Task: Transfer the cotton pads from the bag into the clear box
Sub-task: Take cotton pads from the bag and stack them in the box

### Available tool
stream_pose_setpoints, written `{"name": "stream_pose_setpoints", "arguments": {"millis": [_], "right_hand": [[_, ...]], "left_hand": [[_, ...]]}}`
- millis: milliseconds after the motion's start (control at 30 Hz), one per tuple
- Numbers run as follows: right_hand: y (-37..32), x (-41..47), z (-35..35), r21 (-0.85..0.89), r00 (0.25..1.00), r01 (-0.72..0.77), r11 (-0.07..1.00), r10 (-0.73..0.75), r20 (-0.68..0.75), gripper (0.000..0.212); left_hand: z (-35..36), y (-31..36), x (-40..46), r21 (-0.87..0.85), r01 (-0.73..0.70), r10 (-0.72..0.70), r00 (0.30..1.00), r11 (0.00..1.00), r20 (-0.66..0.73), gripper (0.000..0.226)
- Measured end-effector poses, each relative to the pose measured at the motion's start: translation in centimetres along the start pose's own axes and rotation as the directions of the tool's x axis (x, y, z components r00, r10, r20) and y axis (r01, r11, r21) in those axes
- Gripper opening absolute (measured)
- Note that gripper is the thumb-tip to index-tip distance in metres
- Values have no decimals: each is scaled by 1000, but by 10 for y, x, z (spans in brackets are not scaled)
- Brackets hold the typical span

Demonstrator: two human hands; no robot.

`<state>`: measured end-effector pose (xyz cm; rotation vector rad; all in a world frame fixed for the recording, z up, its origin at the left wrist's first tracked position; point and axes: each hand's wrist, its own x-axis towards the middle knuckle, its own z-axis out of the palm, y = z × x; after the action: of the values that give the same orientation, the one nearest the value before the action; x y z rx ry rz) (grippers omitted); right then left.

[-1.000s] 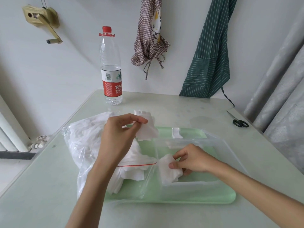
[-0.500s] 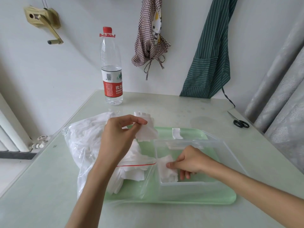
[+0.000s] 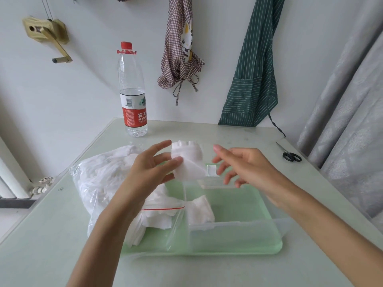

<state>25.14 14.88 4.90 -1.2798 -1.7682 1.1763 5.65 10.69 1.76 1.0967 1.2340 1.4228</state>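
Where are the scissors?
The scissors lie on the table at its far right edge in the head view, beside the grey curtain, well apart from the green tray.

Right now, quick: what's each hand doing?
Left hand: pinching a stack of cotton pads above the clear box.
Right hand: open, fingers spread, holding nothing, beside the stack.
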Motion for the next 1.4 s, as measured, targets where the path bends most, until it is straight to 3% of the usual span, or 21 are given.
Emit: {"name": "stream_pose_setpoints", "arguments": {"millis": [133,200,300,400,533,733,967,1067,1167,1267,1333,1400], "right_hand": [[3,-7,11,-16,976,163,986,-164,-142,27],[7,-7,12,-174,920,308,935,-339,-196,32],[9,-5,10,-509,811,444,738,-572,-120,24],[11,0,12,-583,794,460,670,-604,-66,27],[15,3,20,-570,793,472,673,-607,-59,29],[23,4,37,-593,684,513,621,-713,-155,15],[24,-1,39,-592,740,540,598,-672,-4,19],[22,-6,35,-414,796,535,737,-604,-48,21],[11,-8,24,124,909,387,914,-355,-216,14],[5,-10,19,642,993,117,758,-72,-97,21],[3,-11,25,738,1000,20,674,-1,-25,17],[3,-10,34,705,999,5,710,30,-37,13]], "left_hand": [[19,5,-8,-3,-12,12,996,1000,91,22],[24,6,-10,9,-4,3,994,1000,106,21],[22,7,-9,42,20,-25,994,999,111,15],[14,10,-7,67,35,-42,993,997,108,18],[9,11,-5,90,47,-57,992,995,109,20],[9,8,1,40,96,-100,990,995,96,17],[5,5,2,67,136,-138,990,988,22,14],[5,3,4,5,117,-117,992,993,-50,14],[7,4,4,-95,61,-72,991,994,-110,16],[14,5,3,-156,28,-47,992,987,-118,16],[19,4,2,-176,24,-40,995,984,-89,18],[23,3,0,-174,28,-35,999,984,-39,20]]}}
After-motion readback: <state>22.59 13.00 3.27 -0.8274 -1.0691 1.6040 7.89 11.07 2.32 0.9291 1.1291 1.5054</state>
